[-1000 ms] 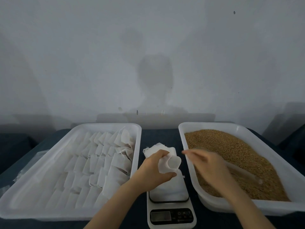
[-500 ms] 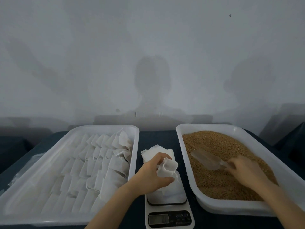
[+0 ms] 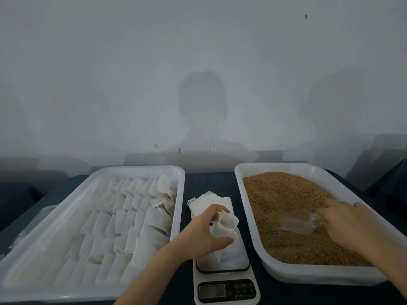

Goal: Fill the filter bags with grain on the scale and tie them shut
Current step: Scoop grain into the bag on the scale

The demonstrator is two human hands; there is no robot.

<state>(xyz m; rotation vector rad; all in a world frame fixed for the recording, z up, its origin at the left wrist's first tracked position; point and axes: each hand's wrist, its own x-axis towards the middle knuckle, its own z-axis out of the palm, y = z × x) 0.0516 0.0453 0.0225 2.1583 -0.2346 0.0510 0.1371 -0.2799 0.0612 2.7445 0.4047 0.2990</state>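
Note:
My left hand [image 3: 203,235] holds a small white filter bag [image 3: 224,226] over the platform of the white kitchen scale [image 3: 229,290]. A stack of empty filter bags [image 3: 206,202] lies at the scale's far end. My right hand [image 3: 350,224] grips the handle of a clear plastic scoop [image 3: 293,221] that lies in the brown grain [image 3: 284,194] filling the white tray [image 3: 242,208] on the right.
A white tray [image 3: 179,208] on the left holds several rows of filled, tied bags [image 3: 123,219]. Everything stands on a dark table surface [image 3: 209,183] against a pale wall. The scale display [image 3: 212,290] faces me near the front edge.
My right hand swung from beside the bag out over the grain tray and took the scoop, which now sits lower in the grain. My left hand keeps holding the bag over the scale.

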